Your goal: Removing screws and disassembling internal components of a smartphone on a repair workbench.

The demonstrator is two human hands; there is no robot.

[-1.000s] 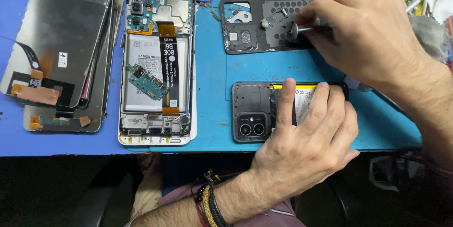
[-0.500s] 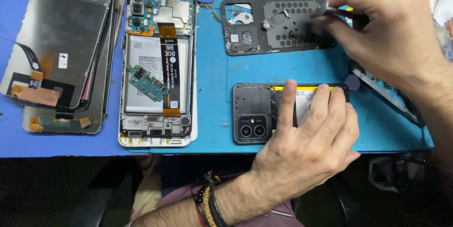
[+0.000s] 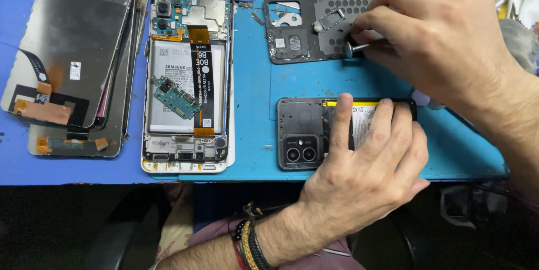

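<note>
A black phone (image 3: 306,135) is pinned flat by the open left hand (image 3: 365,174); a screwdriver (image 3: 359,48) is gripped in the right hand (image 3: 443,40). Disassembly judged underway; screw alignment required next.

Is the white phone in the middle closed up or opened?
Opened: the white phone lies with its back off, its battery and circuit board exposed.
</note>
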